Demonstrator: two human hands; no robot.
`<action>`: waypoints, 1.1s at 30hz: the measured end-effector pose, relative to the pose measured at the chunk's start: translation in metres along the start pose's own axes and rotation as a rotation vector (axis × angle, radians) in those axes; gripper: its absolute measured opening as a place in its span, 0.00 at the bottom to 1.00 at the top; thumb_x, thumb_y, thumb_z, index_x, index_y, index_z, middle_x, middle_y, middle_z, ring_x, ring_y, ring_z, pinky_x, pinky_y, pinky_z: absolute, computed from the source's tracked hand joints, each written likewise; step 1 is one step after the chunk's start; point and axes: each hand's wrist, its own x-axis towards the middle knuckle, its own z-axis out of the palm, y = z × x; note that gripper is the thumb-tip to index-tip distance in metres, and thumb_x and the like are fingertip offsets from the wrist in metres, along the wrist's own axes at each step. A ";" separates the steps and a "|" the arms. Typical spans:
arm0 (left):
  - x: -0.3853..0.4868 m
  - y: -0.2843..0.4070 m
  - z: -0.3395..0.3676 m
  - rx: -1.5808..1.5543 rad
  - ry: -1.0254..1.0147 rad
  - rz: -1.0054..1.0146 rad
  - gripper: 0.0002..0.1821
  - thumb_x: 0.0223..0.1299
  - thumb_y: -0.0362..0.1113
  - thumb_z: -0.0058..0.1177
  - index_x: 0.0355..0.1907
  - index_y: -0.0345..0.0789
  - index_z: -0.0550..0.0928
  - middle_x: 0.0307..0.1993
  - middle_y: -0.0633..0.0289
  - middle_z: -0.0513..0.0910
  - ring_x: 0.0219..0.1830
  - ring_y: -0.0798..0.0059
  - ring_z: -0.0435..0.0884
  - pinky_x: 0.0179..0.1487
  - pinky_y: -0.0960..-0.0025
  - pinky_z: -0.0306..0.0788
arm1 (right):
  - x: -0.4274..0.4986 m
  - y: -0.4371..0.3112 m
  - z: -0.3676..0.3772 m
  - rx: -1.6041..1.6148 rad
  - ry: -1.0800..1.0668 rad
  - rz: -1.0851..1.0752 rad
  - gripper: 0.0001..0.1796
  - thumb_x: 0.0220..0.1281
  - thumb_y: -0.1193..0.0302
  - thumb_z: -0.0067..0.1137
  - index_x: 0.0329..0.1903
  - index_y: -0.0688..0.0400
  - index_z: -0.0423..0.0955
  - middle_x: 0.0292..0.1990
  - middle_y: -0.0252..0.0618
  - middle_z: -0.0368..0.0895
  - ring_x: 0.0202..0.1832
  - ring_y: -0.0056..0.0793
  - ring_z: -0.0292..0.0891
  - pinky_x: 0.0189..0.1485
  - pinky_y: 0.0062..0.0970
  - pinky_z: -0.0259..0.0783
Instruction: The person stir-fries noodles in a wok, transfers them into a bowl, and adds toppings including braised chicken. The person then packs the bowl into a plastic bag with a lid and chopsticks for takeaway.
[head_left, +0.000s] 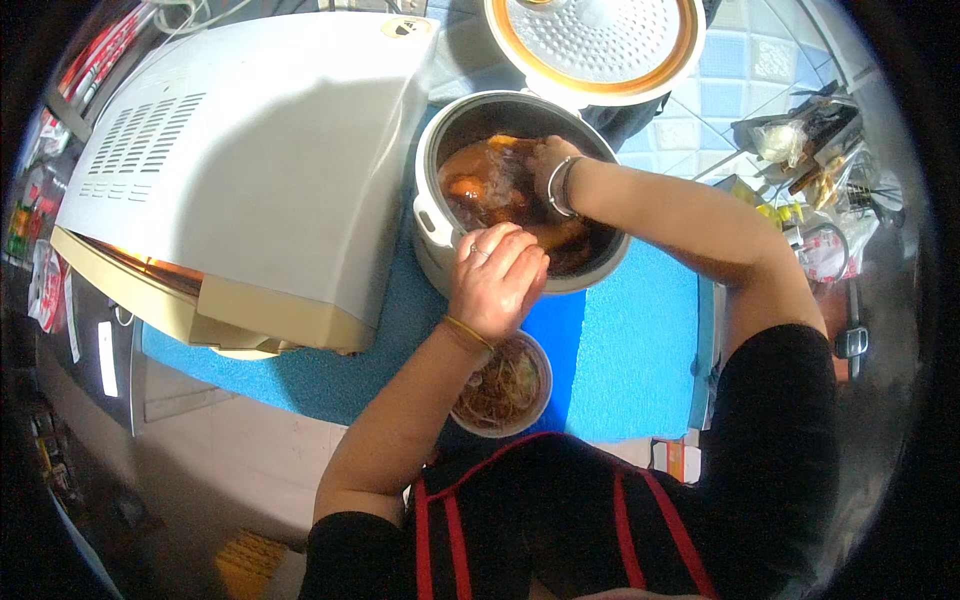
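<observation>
A white rice cooker (433, 214) stands uncovered on a blue cloth, its domed lid (592, 41) tipped back on the far side. Inside it is a brown liquid (491, 161) with glossy orange-brown food pieces (469, 189) partly sunk in it. My right hand (551, 161) reaches into the cooker from the right; its fingers are largely hidden, so any hold does not show. At the near rim is my left hand (499, 274), palm down, fingers close together and bent towards the pot. Below my left wrist, a round bowl (501, 394) holds brown liquid with thin pale strips.
A large white appliance (247, 150) with side vents stands close on the left. Blue cloth (637, 337) covers the worktop. Light tiles (720, 90) lie beyond the cooker. Utensils and plastic bags (825, 180) crowd the right side.
</observation>
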 end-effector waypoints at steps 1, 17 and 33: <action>0.000 0.000 0.000 0.000 -0.006 -0.004 0.05 0.47 0.31 0.58 0.29 0.35 0.80 0.33 0.62 0.80 0.42 0.64 0.78 0.46 0.62 0.67 | 0.000 0.001 0.003 -0.043 0.025 -0.004 0.26 0.51 0.57 0.61 0.55 0.50 0.74 0.54 0.34 0.76 0.60 0.26 0.67 0.57 0.30 0.64; -0.002 -0.001 0.004 0.023 0.000 0.008 0.05 0.49 0.33 0.56 0.29 0.35 0.79 0.34 0.62 0.80 0.42 0.64 0.77 0.49 0.62 0.66 | -0.017 -0.014 0.019 0.150 -0.175 -0.199 0.21 0.56 0.58 0.50 0.53 0.46 0.75 0.55 0.35 0.73 0.63 0.38 0.59 0.61 0.43 0.56; 0.003 0.002 0.006 0.048 -0.011 0.040 0.05 0.46 0.30 0.57 0.28 0.34 0.79 0.33 0.60 0.80 0.40 0.63 0.78 0.47 0.62 0.68 | -0.045 0.021 0.025 0.693 0.351 0.065 0.17 0.44 0.75 0.63 0.41 0.52 0.80 0.40 0.41 0.82 0.44 0.40 0.78 0.49 0.34 0.72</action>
